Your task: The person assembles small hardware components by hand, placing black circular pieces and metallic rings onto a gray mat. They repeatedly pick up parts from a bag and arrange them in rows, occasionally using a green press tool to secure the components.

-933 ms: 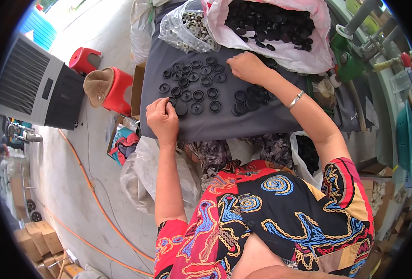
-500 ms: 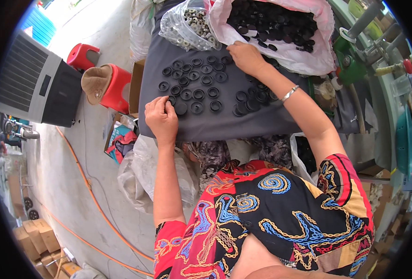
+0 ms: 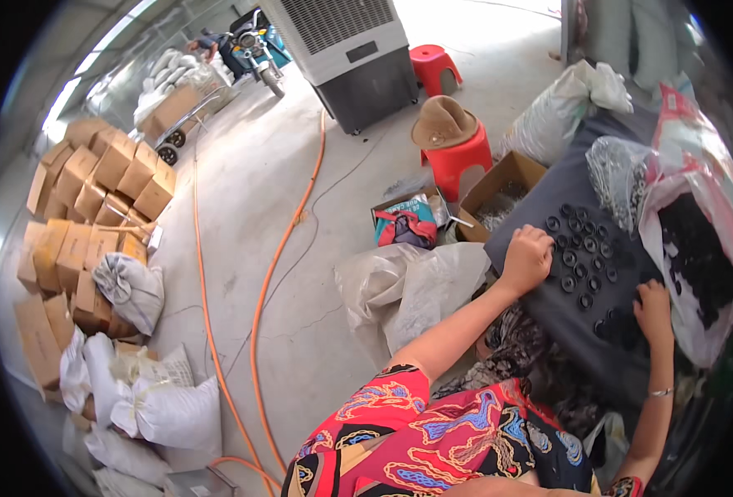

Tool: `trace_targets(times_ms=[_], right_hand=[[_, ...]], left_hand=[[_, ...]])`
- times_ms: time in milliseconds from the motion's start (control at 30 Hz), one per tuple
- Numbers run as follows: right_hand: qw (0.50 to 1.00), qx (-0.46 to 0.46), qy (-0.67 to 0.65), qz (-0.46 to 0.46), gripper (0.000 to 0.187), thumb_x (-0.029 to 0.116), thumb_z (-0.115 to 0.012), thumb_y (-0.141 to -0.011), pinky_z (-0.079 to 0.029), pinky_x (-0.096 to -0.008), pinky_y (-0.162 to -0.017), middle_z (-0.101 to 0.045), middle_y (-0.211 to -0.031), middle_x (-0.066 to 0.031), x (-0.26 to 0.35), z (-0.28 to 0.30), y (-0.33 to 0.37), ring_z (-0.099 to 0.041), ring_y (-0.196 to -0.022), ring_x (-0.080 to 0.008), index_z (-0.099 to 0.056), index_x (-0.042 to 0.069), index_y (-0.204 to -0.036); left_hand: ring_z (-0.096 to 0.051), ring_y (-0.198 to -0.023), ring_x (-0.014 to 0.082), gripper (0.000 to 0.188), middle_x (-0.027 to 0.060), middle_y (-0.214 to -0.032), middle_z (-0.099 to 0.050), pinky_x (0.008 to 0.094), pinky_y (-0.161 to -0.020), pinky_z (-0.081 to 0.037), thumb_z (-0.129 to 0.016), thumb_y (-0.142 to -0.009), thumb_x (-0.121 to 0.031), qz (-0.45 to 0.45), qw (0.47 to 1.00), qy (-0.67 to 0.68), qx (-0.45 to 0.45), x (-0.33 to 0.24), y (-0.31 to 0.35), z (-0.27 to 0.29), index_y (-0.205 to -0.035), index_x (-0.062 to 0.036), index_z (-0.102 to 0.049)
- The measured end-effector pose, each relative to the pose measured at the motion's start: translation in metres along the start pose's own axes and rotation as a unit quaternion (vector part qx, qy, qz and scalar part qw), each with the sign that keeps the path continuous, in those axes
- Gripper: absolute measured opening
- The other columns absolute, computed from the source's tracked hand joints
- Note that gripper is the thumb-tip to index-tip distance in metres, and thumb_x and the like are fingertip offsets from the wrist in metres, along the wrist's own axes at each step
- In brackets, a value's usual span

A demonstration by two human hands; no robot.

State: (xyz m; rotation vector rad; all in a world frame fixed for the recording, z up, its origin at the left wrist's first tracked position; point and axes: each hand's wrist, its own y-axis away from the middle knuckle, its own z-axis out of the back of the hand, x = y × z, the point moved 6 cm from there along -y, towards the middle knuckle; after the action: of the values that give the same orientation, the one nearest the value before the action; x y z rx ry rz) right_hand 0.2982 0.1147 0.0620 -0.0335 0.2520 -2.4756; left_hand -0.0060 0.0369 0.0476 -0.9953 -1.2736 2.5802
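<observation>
- Since 0.5 s ago: head swung left, so floor, boxes, sacks now fill view; both hands on desk as before
- Left hand (image 3: 526, 258) clenched, fist at edge of rings (image 3: 582, 248), prob. steadying/sorting; can't tell if it grips one
- Right hand (image 3: 655, 308) flat, fingers released, resting on rings near bag (image 3: 698, 248) of more
- Rings laid in rows on desk (image 3: 549, 311) for easy reach: approx. 20 visible
- 2 red stools (image 3: 459, 157), 1 hat (image 3: 441, 124) on the nearer
</observation>
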Motion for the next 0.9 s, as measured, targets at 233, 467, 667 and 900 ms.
trace_targets(times_ms=[233, 467, 667, 900], right_hand=[[0.984, -0.1, -0.144, 0.024, 0.024, -0.003, -0.063, -0.071, -0.045, -0.0414, -0.077, -0.054, -0.093, -0.0161, 0.026, 0.024, -0.022, -0.055, -0.088, -0.035, -0.059, -0.001, -0.094], [0.958, -0.127, -0.254, -0.029, 0.019, -0.007, -0.061, -0.072, -0.045, -0.0374, -0.072, -0.052, -0.09, -0.0155, 0.033, 0.022, -0.009, -0.056, -0.085, -0.0336, -0.053, -0.001, -0.088], [0.985, -0.076, -0.132, 0.078, 0.018, 0.011, -0.066, -0.075, -0.044, -0.0425, -0.09, -0.052, -0.088, -0.013, 0.042, 0.014, -0.026, -0.055, -0.09, -0.0339, -0.052, 0.004, -0.084], [0.988, -0.093, -0.119, 0.028, 0.016, 0.007, -0.068, -0.076, -0.036, -0.0477, -0.106, -0.054, -0.083, -0.0075, 0.022, -0.009, -0.02, -0.058, -0.085, -0.0274, -0.054, 0.006, -0.083]], left_hand=[[-0.057, -0.085, 0.0285, 0.008, 0.0099, -0.082, -0.063, 0.04, -0.076, -0.043, -0.062, -0.072, -0.004, 0.017, 1.0, -0.011, -0.017, 0.005, 0.002, 0.014, -0.079, -0.0023, -0.066], [-0.057, -0.084, 0.0299, 0.008, 0.0115, -0.081, -0.063, 0.041, -0.074, -0.043, -0.061, -0.071, -0.005, -0.003, 1.0, -0.009, -0.003, -0.002, -0.001, 0.003, -0.077, -0.0041, -0.066], [-0.059, -0.077, 0.0318, 0.012, 0.0135, -0.079, -0.064, 0.0438, -0.07, -0.043, -0.057, -0.077, -0.009, -0.014, 0.997, -0.077, 0.023, 0.009, 0.001, 0.014, -0.08, -0.0047, -0.067], [-0.062, -0.084, 0.0264, 0.013, 0.0108, -0.088, -0.068, 0.0358, -0.078, -0.049, -0.062, -0.077, 0.0, -0.008, 0.999, -0.038, 0.037, 0.007, -0.003, -0.008, -0.088, -0.0021, -0.07]])
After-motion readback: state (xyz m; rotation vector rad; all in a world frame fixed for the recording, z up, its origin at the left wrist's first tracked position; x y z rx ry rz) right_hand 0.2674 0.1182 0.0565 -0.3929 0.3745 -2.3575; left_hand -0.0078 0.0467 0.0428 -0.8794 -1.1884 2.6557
